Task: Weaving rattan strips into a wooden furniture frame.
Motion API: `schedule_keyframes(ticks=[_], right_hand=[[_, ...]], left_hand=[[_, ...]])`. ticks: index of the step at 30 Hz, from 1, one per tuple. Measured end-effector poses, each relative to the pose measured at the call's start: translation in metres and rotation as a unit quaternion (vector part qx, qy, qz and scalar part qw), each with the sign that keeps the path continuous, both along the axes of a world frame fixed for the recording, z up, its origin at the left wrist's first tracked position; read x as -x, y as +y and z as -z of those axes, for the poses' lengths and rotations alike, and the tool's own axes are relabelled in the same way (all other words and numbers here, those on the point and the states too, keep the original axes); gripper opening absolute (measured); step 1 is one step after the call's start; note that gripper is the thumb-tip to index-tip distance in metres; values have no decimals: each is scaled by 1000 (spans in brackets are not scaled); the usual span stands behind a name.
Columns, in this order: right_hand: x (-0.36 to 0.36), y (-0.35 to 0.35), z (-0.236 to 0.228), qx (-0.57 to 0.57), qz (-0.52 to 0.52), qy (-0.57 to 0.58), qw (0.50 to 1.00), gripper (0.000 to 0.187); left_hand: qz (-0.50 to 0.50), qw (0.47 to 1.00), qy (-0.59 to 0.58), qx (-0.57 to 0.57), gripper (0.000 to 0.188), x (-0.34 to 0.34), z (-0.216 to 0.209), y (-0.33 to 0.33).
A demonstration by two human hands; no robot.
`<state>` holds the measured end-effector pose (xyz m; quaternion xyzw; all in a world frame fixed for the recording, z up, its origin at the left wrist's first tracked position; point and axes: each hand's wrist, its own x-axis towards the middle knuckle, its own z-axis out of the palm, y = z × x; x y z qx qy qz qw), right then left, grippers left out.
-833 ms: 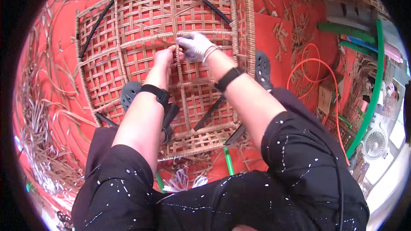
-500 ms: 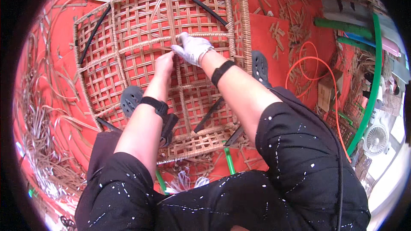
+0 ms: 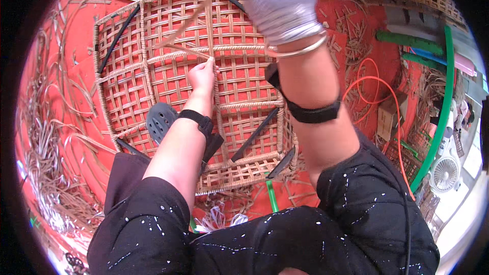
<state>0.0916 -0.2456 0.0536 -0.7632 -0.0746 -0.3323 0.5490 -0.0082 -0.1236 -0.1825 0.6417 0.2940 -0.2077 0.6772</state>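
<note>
A large woven wicker panel (image 3: 168, 79) with wrapped bars lies before me. My bare left hand (image 3: 202, 76) is closed in a pinch on a tan wicker strip, where the upright middle bar meets a cross bar. The loose wicker strip (image 3: 191, 23) bends out to the left from there and runs up toward my right hand (image 3: 280, 2). That hand, in a white glove, is raised high above the panel's far right part. Its fingertips are cut off by the upper edge; the strip reaches its thumb side, and the hand appears closed on it.
Black struts (image 3: 254, 135) cross the panel's corners. Cut wicker strips (image 3: 56, 188) pile up on the red floor at left, and scraps lie at right. An orange hose (image 3: 379, 78), a green pole (image 3: 438, 112) and a white fan (image 3: 444, 174) are on the right.
My right hand has left the spot beside the left hand and swung up toward the camera, drawing the wicker strip into a loop. My left hand stays at the bar crossing.
</note>
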Motion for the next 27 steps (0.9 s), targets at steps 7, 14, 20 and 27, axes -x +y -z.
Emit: schedule_keyframes(ticks=[7, 14, 20, 27], right_hand=[[79, 3, 172, 207, -42, 674, 708, 51], [81, 23, 227, 277, -62, 681, 675, 43], [84, 30, 209, 234, -7, 672, 702, 43], [84, 32, 204, 149, 35, 698, 699, 41]], left_hand=[[-19, 978, 165, 129, 22, -8, -6, 12], [2, 997, 67, -24, 25, -1, 0, 6], [47, 981, -56, -182, 25, 14, 13, -1], [66, 960, -205, -177, 31, 30, 7, -6]])
